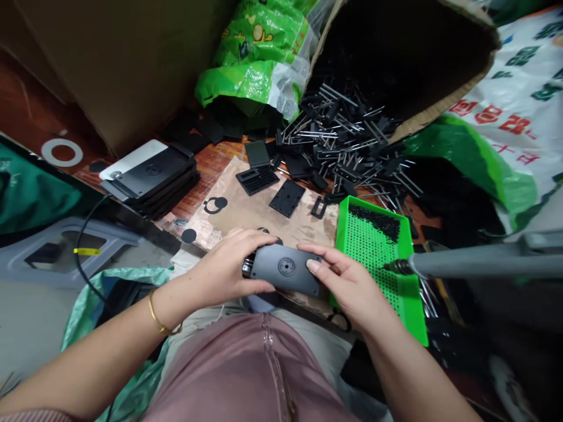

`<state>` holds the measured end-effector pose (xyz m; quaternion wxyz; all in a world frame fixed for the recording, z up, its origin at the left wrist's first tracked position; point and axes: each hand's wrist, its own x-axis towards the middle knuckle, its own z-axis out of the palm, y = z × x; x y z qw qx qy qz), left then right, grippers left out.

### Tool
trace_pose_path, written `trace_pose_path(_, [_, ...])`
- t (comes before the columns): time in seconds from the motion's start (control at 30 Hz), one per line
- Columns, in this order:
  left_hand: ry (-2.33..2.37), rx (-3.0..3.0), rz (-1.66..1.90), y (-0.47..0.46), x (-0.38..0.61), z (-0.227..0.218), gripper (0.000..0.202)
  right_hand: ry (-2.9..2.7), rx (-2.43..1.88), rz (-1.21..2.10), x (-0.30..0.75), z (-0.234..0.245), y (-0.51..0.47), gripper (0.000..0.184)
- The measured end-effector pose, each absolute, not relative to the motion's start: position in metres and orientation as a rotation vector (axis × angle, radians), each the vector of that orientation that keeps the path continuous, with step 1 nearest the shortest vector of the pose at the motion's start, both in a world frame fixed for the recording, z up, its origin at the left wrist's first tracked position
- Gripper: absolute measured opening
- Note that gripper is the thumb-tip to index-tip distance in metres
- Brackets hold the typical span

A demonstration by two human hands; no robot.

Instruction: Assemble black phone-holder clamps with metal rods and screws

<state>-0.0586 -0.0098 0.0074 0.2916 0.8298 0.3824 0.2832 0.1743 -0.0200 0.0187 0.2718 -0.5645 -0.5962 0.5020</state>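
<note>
Wood-floor work area, cramped: torn cardboard box (422,53) spills blk metal-and-plastic parts (338,129) onto floor, green plastic sack (259,64) beside it. Kraft paper sheet (259,211) laid flat in front as work pad, loose blk plates on it; stack of blk plates (152,176) to L, kept off the pile. Green perforated tray (373,246) at R, within reach, holes partly filled w/ small blk pieces. Grey powered driver (475,262) hangs across R side, tip just above tray. Blk plastic housing (285,272) held at lap height: L hand (229,266) and R hand (347,287) both closed on its ends, central round recess left uncovered, face up.
</note>
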Motion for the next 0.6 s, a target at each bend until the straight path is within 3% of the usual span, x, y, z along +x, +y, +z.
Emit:
trace_pose_path(0.13, [1.020,2.174,0.724,-0.007,-0.056,0.011,0.061,-2.112,-1.337,0.953,0.184,0.028,-0.024,0.055])
trace_pose_path(0.2, [1.036,2.125,0.694,-0.005,-0.054,0.015,0.059,-2.228,-1.291,0.922,0.186,0.030,-0.025,0.057])
trace_pose_path(0.33, [1.061,2.027,0.738,-0.001,-0.058,0.018,0.070,-1.684,-1.394,1.491,0.182,0.024,-0.028,0.044])
trace_pose_path(0.43, [1.195,2.101,0.757,-0.001,-0.070,0.008,0.074,-0.995,-1.289,1.953,0.178,0.017,-0.031,0.050])
trace_pose_path(0.6, [1.331,2.282,0.672,-0.007,-0.084,-0.018,0.071,-0.632,-1.084,2.179,0.174,0.011,-0.030,0.048])
